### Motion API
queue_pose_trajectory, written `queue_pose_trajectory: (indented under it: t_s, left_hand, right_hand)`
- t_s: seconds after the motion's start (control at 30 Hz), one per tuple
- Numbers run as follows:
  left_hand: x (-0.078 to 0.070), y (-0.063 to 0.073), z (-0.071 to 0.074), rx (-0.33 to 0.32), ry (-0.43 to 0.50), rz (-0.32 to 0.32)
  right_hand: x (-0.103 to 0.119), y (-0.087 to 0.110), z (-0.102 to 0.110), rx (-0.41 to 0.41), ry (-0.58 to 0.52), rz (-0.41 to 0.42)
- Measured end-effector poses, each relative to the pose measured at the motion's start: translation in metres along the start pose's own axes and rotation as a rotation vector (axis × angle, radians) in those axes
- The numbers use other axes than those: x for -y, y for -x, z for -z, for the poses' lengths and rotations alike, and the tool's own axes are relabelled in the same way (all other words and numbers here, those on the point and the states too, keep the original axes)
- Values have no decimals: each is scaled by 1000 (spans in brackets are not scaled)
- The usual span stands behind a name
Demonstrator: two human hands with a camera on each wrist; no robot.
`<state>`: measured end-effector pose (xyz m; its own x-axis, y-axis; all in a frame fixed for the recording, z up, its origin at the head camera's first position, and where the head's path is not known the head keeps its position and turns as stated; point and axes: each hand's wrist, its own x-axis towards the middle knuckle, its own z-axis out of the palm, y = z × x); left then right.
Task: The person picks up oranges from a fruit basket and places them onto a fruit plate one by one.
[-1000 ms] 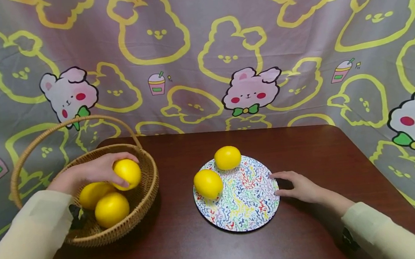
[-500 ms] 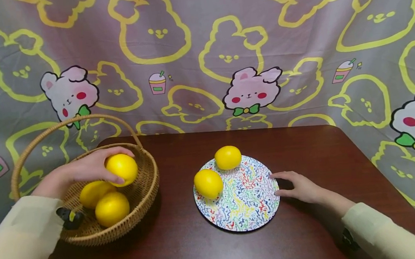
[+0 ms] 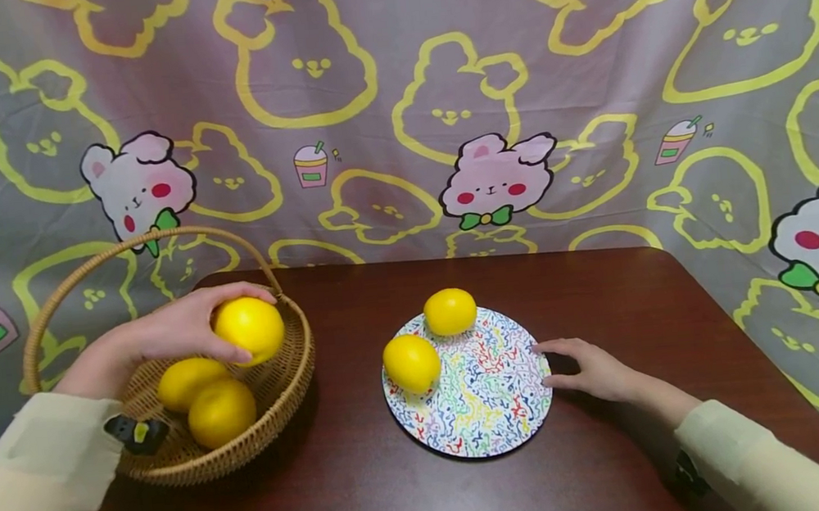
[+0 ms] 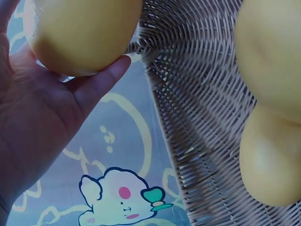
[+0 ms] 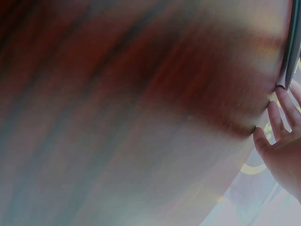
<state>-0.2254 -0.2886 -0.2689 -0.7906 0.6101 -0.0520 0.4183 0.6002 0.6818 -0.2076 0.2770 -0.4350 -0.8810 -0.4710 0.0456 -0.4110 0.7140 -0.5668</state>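
Note:
My left hand (image 3: pixel 180 331) grips a yellow lemon (image 3: pixel 252 330) between thumb and fingers, over the inside of a wicker basket (image 3: pixel 295 373). In the left wrist view, the thumb lies along the underside of this held lemon (image 4: pixel 84 35). Below the hand, two more lemons rest in the basket, one nearer lemon (image 3: pixel 221 413) and one behind it (image 3: pixel 188 382). A round plate (image 3: pixel 484 413) with a colourful squiggle pattern carries two lemons near its left and far edges. At the plate's right rim my right hand (image 3: pixel 594 369) rests with fingers extended, its fingertips right at the edge.
The basket's tall arched handle (image 3: pixel 149 238) rises behind the left hand. All of this stands on a dark brown table (image 3: pixel 373 489). A patterned cloth (image 3: pixel 362 71) hangs behind the table and along both sides.
My left hand has lifted the lemon up off the others in the basket, going slightly left, then back to the right. My right hand and the plate have stayed put.

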Motion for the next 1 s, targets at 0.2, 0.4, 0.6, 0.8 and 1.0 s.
queue_pose_trajectory:
  t_s: [0.2, 0.4, 0.6, 0.8, 1.0]
  left_hand:
    - [-9, -2, -2, -11, -10, -38]
    - [-23, -8, -5, -20, -13, -65]
    - [-38, -16, -8, -24, -16, -43]
    - [-47, -23, -13, 9, 36, -61]
    - [-54, -34, -19, 29, 60, -103]
  right_hand:
    - [-1, 0, -1, -5, 10, 2]
    - [-2, 1, -2, -9, 16, 13]
    - [-2, 1, -2, -10, 13, 3]
    - [-2, 1, -2, -12, 14, 5]
    - [-2, 1, -2, -14, 13, 2]
